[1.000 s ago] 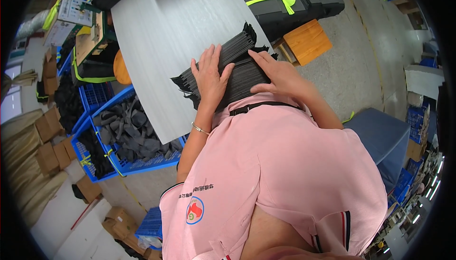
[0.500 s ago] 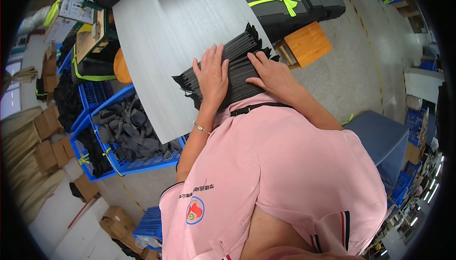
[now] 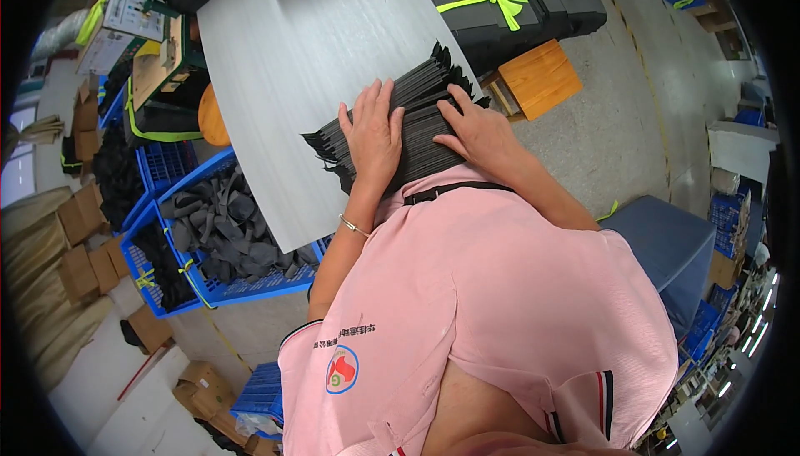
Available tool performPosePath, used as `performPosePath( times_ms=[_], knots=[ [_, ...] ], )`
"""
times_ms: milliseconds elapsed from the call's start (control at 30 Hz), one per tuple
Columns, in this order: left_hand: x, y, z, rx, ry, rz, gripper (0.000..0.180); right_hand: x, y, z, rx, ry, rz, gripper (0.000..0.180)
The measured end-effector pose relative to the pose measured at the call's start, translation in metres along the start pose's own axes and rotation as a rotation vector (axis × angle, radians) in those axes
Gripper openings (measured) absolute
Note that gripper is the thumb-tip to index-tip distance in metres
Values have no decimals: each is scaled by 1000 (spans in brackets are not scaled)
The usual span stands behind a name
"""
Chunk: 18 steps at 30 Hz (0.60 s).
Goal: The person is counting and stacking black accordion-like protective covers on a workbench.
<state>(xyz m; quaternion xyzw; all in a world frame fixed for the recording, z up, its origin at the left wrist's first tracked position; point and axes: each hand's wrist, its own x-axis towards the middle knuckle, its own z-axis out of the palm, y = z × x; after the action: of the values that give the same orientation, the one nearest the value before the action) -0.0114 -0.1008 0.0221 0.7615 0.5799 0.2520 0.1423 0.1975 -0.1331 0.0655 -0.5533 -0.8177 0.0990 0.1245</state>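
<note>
A row of thin dark grey, black-ended flat pieces (image 3: 418,133), fanned closely together, lies on the pale grey table (image 3: 317,39) against my waist. My left hand (image 3: 373,138) rests on the left part of the row, its fingers stretched forward and the thumb a little apart. On the right part lies my right hand (image 3: 485,133), thumb and fingers spread, with the fingertips near the black ends. Whether the pieces are cloth or another soft material I cannot tell.
Blue crates (image 3: 250,291) with loose dark grey pieces (image 3: 225,231) stand left of the table. Black bundles tied with yellow-green strips (image 3: 500,6) lie at the far right, by a wooden stool (image 3: 542,79). A blue-grey covered block (image 3: 662,235) stands to my right.
The fingers of my right hand have shifted slightly on the pieces, with the fingertips spread farther apart. My left hand stays where it was.
</note>
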Motion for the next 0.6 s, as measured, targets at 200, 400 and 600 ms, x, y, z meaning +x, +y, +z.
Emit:
performPosePath(
  times_ms=[200,400,600],
  knots=[
    [0,1,-2,-2,1,6,48,5,1,3,-7,46,-11,71],
    [-1,1,0,8,8,15,47,9,3,10,-54,58,-12,73],
    [-1,0,1,20,15,19,48,8,3,11,-14,-7,35,68]
  ],
)
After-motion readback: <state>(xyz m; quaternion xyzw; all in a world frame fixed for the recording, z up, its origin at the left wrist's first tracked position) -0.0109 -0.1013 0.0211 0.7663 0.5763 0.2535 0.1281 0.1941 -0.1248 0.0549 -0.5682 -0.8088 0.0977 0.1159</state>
